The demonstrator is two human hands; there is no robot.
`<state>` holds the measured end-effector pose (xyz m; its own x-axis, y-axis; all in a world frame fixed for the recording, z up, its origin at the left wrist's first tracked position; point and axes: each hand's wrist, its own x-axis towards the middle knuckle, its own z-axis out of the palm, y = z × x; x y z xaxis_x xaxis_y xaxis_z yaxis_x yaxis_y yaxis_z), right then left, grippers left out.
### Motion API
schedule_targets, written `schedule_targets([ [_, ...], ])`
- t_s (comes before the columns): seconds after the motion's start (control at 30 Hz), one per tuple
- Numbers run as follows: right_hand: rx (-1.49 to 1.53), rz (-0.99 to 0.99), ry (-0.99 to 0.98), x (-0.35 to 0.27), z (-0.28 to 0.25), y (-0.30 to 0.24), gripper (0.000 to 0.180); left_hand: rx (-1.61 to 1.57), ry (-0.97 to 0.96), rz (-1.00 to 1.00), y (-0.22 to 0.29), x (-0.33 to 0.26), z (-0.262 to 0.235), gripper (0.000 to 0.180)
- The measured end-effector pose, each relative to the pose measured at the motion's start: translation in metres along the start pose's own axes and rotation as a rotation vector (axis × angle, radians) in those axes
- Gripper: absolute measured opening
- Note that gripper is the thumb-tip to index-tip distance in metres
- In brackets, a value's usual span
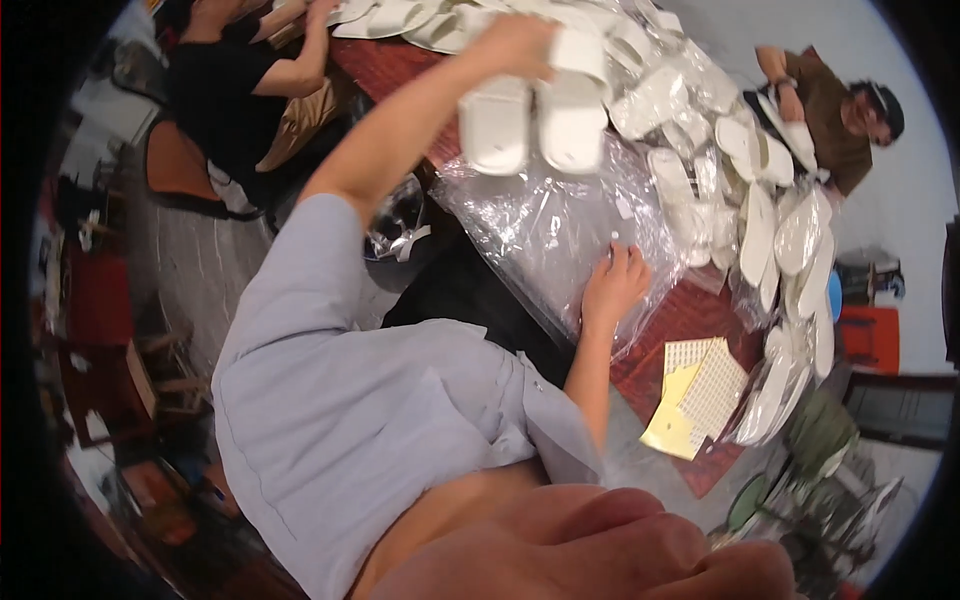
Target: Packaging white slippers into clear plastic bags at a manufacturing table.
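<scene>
A pair of white slide slippers (572, 125) lies at the far side of the plastic bags, footbeds up. My left hand (515, 45) reaches over the pair, its fingers closed at the straps; the hand hides part of the left slipper. Clear plastic bags (530, 230) are spread in a flat stack on the dark red table (645, 345). On the right part of this stack rests my right hand (617, 285), fingers apart and slightly bent. A small round white dot shows by its fingertips.
Yellow-backed sticker sheets (697, 395) lie near the right table edge. Many bagged white slippers (765, 240) pile up along the far and right sides. One person in black (215, 100) sits at the left; another in brown (830, 120) holds a slipper at the far right.
</scene>
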<state>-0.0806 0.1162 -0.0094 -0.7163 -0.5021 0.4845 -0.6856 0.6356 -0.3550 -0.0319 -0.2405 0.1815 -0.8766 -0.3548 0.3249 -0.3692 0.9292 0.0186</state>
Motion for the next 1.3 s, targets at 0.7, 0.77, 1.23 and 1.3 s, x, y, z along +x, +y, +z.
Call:
schedule_targets([
  [0.7, 0.072, 0.099, 0.004, -0.003, -0.016, -0.011, 0.036, -0.401, -0.055, 0.363, 0.105, -0.02, -0.022, 0.043],
  [0.77, 0.086, 0.071, 0.008, 0.0, -0.019, -0.017, 0.035, -0.281, 0.086, 0.609, 0.148, -0.062, 0.021, 0.035],
  [1.23, 0.825, 0.387, -0.048, 0.012, -0.017, 0.014, 0.037, -0.566, 0.156, 0.352, 0.223, -0.11, 0.148, 0.021],
  [1.3, 1.01, 0.494, -0.04, 0.018, -0.039, 0.009, 0.039, -0.537, 0.151, 0.378, 0.226, -0.111, 0.149, 0.024],
])
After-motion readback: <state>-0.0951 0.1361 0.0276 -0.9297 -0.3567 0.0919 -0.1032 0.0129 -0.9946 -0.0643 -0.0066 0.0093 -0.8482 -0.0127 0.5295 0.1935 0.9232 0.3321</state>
